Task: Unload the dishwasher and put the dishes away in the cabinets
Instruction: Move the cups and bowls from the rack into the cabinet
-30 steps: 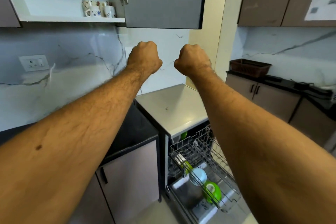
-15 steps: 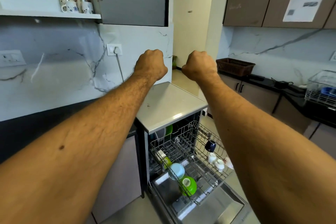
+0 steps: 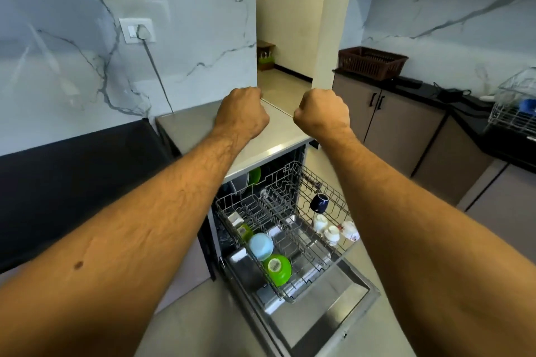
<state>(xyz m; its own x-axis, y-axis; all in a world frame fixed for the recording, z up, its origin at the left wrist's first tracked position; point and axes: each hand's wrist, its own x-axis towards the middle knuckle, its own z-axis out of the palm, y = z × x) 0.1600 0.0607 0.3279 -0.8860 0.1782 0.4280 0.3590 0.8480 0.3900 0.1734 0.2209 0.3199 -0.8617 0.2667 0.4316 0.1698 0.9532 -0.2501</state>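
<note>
The left hand (image 3: 243, 113) is held as an empty fist above the dishwasher (image 3: 290, 240), and the right hand (image 3: 322, 114) is clenched likewise beside it. Below, on the pulled-out rack (image 3: 285, 220), a blue bowl (image 3: 261, 246) and green bowl (image 3: 278, 269) are kept at its left edge, cups (image 3: 332, 229) at its right.

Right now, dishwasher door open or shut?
Open. The dishwasher door lies folded down flat, and the rack is pulled out over it, bowls and cups still inside.
</note>
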